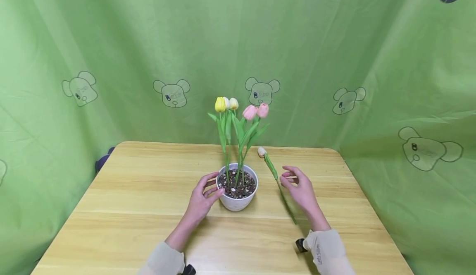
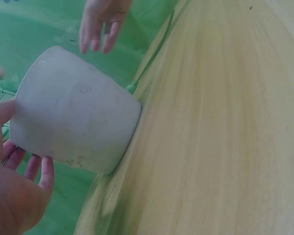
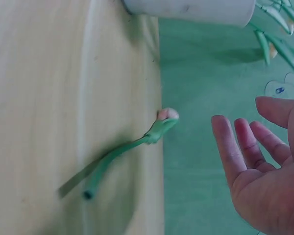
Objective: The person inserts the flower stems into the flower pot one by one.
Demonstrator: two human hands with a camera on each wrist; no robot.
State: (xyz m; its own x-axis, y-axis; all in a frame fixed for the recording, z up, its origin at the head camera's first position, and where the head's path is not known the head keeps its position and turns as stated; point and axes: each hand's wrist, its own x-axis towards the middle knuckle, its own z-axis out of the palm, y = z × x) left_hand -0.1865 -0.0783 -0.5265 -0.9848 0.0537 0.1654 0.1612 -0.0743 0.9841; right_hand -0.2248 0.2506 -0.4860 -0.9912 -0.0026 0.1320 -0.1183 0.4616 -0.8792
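Note:
A white flowerpot (image 1: 238,204) filled with dark soil (image 1: 241,189) stands upright on the table. My left hand (image 1: 201,198) holds it at the left side, thumb near the rim and fingers curved round the wall. From the soil rise yellow (image 1: 220,104), white (image 1: 233,104) and pink (image 1: 250,113) artificial tulips with green leaves. To the right of the pot, a single white tulip (image 1: 271,166) lies on the wood, its bloom pointing away from me. Just right of its stem hovers my right hand (image 1: 301,189), fingers loosely bent and holding nothing; the right wrist view shows it apart from the tulip.
The wooden table (image 1: 122,188) has a pale, smooth top. Green curtains (image 1: 208,39) printed with bear heads hang behind it and along both sides. Dark devices sit at the cuffs of both pale sleeves (image 1: 327,246).

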